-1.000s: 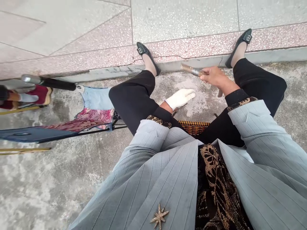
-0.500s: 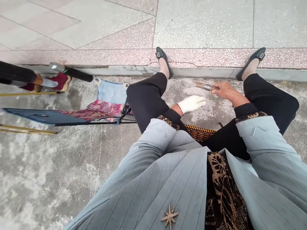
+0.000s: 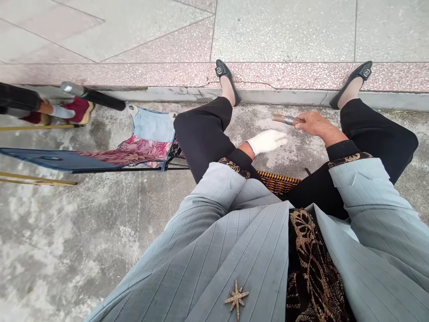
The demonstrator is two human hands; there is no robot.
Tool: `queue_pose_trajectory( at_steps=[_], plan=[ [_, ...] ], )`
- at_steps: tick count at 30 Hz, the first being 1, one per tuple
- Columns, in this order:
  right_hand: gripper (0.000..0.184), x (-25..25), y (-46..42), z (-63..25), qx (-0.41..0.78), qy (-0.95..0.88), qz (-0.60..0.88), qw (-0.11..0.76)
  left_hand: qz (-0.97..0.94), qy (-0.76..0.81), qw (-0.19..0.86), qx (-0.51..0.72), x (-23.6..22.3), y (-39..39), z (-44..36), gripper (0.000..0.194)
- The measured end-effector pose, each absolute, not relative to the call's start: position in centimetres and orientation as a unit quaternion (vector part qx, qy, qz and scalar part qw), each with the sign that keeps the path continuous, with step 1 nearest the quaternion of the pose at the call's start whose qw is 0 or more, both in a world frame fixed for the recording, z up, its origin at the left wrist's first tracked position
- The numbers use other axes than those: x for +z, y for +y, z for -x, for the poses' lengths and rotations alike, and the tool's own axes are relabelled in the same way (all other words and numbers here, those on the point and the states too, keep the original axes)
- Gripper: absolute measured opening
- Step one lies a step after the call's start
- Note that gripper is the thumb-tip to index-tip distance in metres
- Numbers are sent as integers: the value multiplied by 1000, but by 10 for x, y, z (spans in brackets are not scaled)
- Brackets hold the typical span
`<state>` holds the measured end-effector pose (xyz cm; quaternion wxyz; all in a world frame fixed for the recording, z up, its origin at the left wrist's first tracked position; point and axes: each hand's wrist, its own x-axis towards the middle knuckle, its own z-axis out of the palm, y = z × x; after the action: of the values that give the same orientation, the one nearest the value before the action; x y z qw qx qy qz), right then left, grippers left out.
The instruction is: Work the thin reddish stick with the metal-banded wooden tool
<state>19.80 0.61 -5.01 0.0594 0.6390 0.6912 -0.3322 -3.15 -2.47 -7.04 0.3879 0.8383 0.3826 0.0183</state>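
The tool (image 3: 283, 119) projects from the right grip (image 3: 317, 123), which is clenched on one end; the free end points left, above the concrete (image 3: 248, 117). Since one second ago, tool and gloved left grip (image 3: 267, 142) have drawn closer but remain apart: judged, no working contact. Whether the left grip holds anything cannot be told.

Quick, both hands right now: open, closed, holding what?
Left hand: in a white glove, palm hidden; cannot tell whether it's open or holding anything.
Right hand: closed on a short tool with a silvery section.
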Motion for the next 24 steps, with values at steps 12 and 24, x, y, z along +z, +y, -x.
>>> queue_pose_trajectory(
  at_steps=[12, 24],
  plan=[
    [33, -53, 5, -197, -290, 718, -628, 86, -868, 354, 344, -48, -62, -24, 33, 39],
    [34, -3, -7, -204, -621, 655, -415, 112, -790, 416, 445, 71, -45, 4, 42, 27]
  ],
)
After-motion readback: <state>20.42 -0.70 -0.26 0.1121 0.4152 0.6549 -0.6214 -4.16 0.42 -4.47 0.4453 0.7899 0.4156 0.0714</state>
